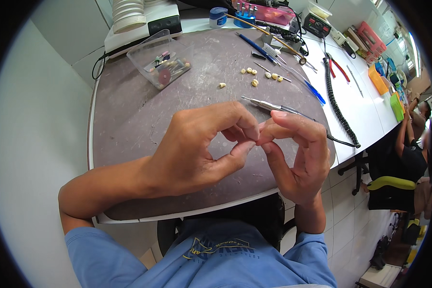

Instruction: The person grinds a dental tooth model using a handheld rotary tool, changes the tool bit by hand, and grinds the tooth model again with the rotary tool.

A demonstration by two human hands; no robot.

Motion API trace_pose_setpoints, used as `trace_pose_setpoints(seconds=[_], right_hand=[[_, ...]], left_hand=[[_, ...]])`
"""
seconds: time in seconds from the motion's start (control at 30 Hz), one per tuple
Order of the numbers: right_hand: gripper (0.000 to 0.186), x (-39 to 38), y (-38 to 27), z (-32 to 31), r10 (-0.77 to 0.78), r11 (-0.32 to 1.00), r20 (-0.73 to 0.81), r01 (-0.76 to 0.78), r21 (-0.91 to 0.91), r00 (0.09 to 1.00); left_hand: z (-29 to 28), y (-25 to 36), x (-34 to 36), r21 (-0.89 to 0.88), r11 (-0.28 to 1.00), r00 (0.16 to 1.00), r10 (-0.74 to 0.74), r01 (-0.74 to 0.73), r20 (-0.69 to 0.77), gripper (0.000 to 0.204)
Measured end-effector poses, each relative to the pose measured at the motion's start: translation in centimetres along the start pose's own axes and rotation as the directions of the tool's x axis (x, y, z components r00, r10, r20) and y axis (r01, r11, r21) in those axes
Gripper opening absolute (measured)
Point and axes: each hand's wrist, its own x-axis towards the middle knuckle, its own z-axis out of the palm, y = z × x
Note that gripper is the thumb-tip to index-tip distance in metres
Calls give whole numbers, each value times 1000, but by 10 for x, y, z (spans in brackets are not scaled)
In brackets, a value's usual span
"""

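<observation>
Above the grey-brown mat (125, 129), my left hand (192, 149) and my right hand (302, 153) meet fingertip to fingertip. Both are closed in a pinch, thumbs against the fingers. Whatever sits between the fingertips is too small and covered to name. Just beyond them lies a slim metal rotary handpiece (266, 104), its cable running right. Farther off, several small cream tooth-shaped pieces (255, 83) are scattered on the mat, one lone tooth-shaped piece (222, 85) sitting nearer the left.
A clear plastic box (140, 58) at the far left holds small bits and a red disc (164, 76). Right lie a blue pen (314, 91), red-handled pliers (341, 71) and a black coiled cord (332, 93). A blue jar (218, 19) stands behind. Another person (413, 156) sits far right.
</observation>
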Motion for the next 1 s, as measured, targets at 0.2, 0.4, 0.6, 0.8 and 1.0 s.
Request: trace_pose_setpoints(seconds=[0.2,0.4,0.6,0.8,1.0], right_hand=[[44,-2,2,-1,-52,998,36,53,-22,998],[45,-3,5,-3,-85,995,65,88,-36,994],[45,-2,2,-1,-51,999,74,52,-15,996],[43,-4,9,-3,13,1000,9,-13,-18,1000],[36,-5,16,-31,127,978,-90,-140,-158,988]], left_hand=[[-3,1,2,-87,988,990,-120,126,68,15],[-5,-1,3,-98,978,974,-168,184,149,12],[-3,-3,2,-1,999,992,-48,49,121,16],[-4,-7,4,-115,979,980,-157,170,118,8],[-17,-10,8,15,984,983,-177,177,53,13]])
